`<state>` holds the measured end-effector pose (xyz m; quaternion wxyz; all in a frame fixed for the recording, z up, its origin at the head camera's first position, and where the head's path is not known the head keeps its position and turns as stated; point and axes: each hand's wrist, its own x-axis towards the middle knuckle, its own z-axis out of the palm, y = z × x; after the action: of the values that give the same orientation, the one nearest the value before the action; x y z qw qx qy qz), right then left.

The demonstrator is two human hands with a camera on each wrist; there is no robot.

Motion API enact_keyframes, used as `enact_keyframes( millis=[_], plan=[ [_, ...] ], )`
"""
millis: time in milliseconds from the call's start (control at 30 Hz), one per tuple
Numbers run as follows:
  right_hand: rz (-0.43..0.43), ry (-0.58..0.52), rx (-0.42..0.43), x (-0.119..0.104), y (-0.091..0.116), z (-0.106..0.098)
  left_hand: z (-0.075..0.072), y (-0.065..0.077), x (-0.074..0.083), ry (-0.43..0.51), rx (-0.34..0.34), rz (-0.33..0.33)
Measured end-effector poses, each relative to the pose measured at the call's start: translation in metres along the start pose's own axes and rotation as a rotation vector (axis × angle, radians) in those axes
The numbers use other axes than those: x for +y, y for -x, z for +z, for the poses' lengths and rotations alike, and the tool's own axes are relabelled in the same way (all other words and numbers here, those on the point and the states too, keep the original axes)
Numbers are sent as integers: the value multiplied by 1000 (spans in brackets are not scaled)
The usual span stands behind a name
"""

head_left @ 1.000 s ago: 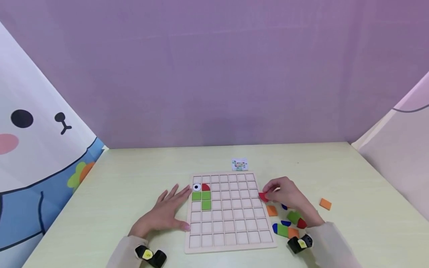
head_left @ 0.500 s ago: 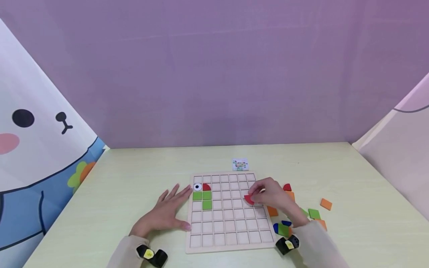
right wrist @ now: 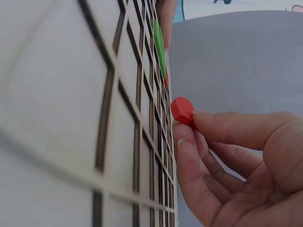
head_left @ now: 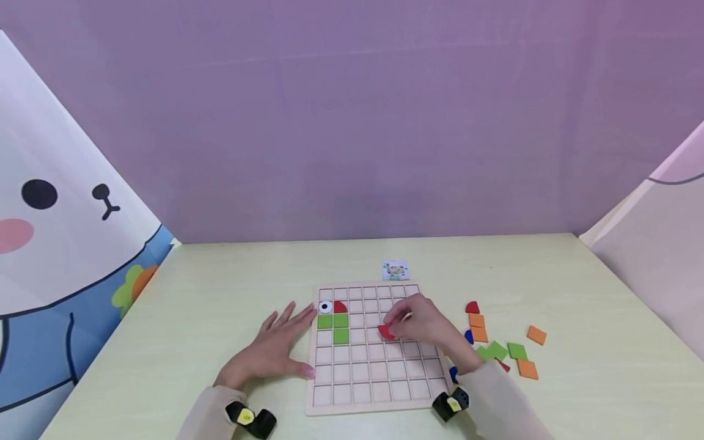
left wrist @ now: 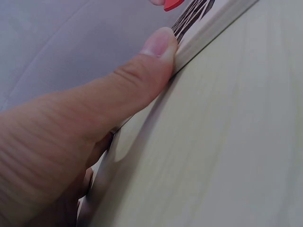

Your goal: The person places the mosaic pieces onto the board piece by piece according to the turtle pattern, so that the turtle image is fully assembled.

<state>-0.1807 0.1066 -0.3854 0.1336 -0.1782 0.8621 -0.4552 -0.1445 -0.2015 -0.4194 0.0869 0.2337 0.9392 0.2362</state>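
A wooden grid board (head_left: 379, 408) lies on the table. My left hand (head_left: 275, 349) rests by its left edge, fingers spread, with the thumb touching the side; the left wrist view shows that thumb pressed to the rim. Between thumb and fingers my right hand (head_left: 420, 324) pinches a red quarter-round tile (head_left: 387, 332), held over the middle of the board. In the right wrist view the red tile (right wrist: 182, 109) is just off the grid's surface. At the board's upper left sit a white eye tile (head_left: 325, 307), another red tile (head_left: 340, 307) and several green tiles (head_left: 341, 335).
Loose orange tiles (head_left: 527, 369), green tiles (head_left: 517, 351), blue tiles (head_left: 469, 337) and red tiles (head_left: 472, 307) lie right of the board, some partly hidden by my right forearm. A small picture card (head_left: 395, 269) lies behind the board. A purple cloth (head_left: 352, 122) stands beyond the table.
My right hand has carried the red tile leftward from the board's right edge to over its middle, uncovering more loose tiles. The left hand has stayed in place.
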Motion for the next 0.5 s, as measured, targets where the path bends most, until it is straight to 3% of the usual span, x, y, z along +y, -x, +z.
enact_keyframes(
  millis=[500],
  plan=[
    [-31,20,-15,-20,-5,23,1,0,0,-5,4,0]
  ],
)
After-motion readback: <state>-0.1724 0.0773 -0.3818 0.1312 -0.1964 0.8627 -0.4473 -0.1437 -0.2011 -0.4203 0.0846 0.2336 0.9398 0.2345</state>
